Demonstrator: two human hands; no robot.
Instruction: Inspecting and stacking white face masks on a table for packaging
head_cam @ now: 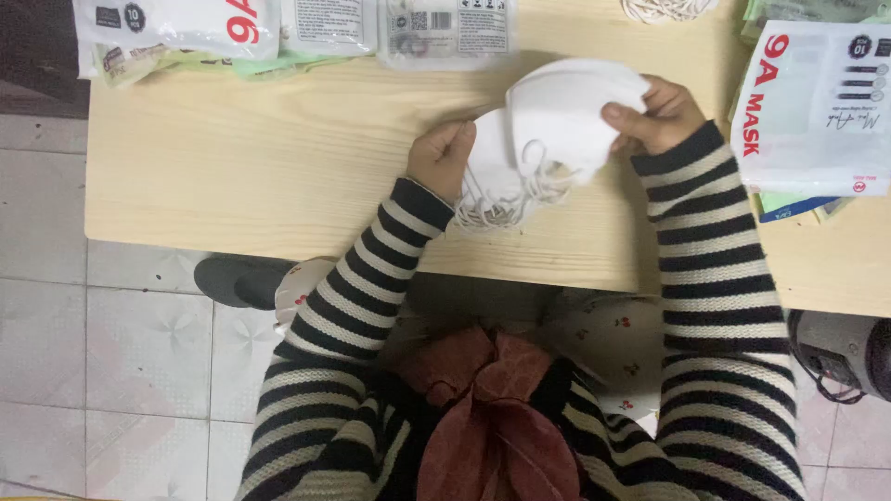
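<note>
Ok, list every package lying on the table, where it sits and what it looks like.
White pack with red print: far left edge, flat, glossy.
Clear-fronted pack: beside it, white label.
Clear pack: far middle, white label with small black print.
White pack with red lettering: right side, rectangular, on green and blue packs.

Matt white cloth masks (soft-looking) on pale wood table.

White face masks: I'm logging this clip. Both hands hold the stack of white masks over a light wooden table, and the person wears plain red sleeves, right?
Not quite. The head view shows black-and-white striped sleeves, not plain red. Both the left hand and right hand do hold the stack of white face masks over the light wooden table.
</note>
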